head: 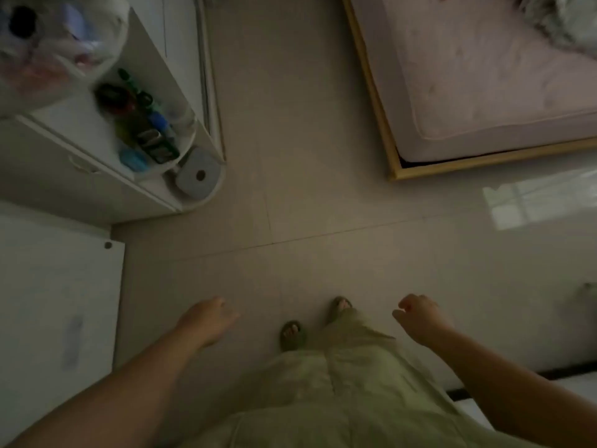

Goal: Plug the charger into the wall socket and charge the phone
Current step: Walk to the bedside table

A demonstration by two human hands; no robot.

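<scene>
I look straight down at a tiled floor in a dim room. My left hand hangs over the floor at lower left, fingers loosely apart and holding nothing. My right hand hangs at lower right, fingers curled loosely, with nothing in it. No charger, phone or wall socket shows in this view.
A white cabinet with a curved shelf of small items stands at upper left, a plastic bag on top. A bed with a wooden frame and pink mattress fills the upper right. My feet in sandals stand on the floor.
</scene>
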